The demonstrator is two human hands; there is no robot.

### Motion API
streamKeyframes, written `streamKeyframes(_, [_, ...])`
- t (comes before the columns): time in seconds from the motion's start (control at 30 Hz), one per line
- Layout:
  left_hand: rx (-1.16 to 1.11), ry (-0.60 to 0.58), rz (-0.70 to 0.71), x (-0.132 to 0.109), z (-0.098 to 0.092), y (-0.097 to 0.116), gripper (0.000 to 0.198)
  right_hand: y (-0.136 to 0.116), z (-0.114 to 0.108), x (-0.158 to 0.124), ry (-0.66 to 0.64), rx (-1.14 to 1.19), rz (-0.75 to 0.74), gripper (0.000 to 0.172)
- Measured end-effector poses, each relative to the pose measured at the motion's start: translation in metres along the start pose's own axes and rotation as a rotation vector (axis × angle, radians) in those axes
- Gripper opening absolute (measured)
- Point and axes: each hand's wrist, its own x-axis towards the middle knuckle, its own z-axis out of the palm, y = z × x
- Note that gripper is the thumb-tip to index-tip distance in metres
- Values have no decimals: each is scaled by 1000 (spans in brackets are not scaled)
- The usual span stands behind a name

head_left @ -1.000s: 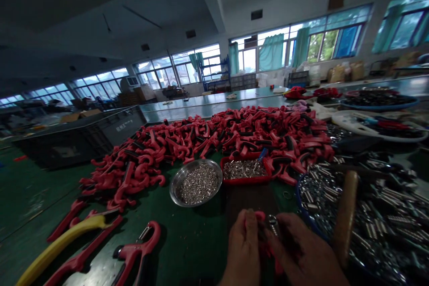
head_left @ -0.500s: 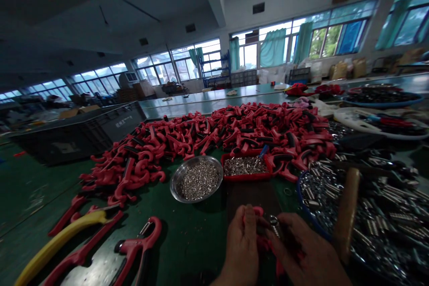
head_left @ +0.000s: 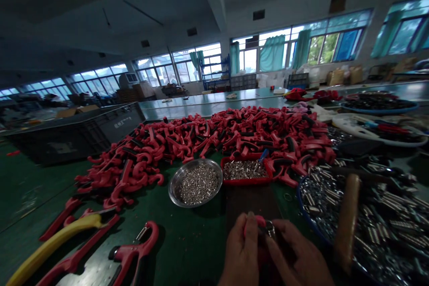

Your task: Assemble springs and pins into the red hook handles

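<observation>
Both bare hands sit at the bottom centre of the view, over a dark brown rectangular board (head_left: 251,203) lying on the green table (head_left: 30,192). The left hand (head_left: 239,252) is closed narrow, fingers pinching a red plastic hook piece (head_left: 258,220). The right hand (head_left: 298,254) is also closed narrow, fingertips on a small silver metal fitting (head_left: 270,229) that sits against the red piece; exact join hidden by the fingers. Just beyond the board is a red rectangular tray of small silver metal pieces (head_left: 244,170), with a blue-handled tool (head_left: 263,154) standing in it. Left of that tray is a round steel bowl of tiny silver metal pieces (head_left: 195,183). Right of the board is a blue-rimmed round basin of silver metal coil springs and fittings (head_left: 365,228), with a wooden tool handle (head_left: 347,216) lying across it. Behind the tray, a large heap of red plastic hook-shaped handles (head_left: 214,143) spreads along the table. Left of the board lie a red clip-shaped handle with a metal fitting (head_left: 134,248) and a long yellow curved handle (head_left: 56,234). Far right of the board, a white round tray of dark and red parts (head_left: 365,126) sits near a blue-rimmed tray of dark parts (head_left: 378,105). A black plastic crate (head_left: 77,136) stands far left of the board.
</observation>
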Motion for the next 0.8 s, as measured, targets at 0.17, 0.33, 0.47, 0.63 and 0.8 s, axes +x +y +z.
streamKeyframes(0.17, [30,103,-74,2,-5,-2,54,1,5,-1,68,-12,-32,21])
streamKeyframes(0.33, [87,80,-45,-1,-9,-2,48,3,5,-1,187,-62,-149,25])
streamKeyframes(0.47, [64,105,-57,-4,-8,-4,49,4,-1,3,75,4,-166,21])
streamKeyframes(0.63, [11,185,-137,-6,-9,-10,45,-8,-8,11,-164,135,-52,17])
streamKeyframes(0.8, [86,134,-69,-3,-12,-10,43,-2,1,6,-302,12,-61,28])
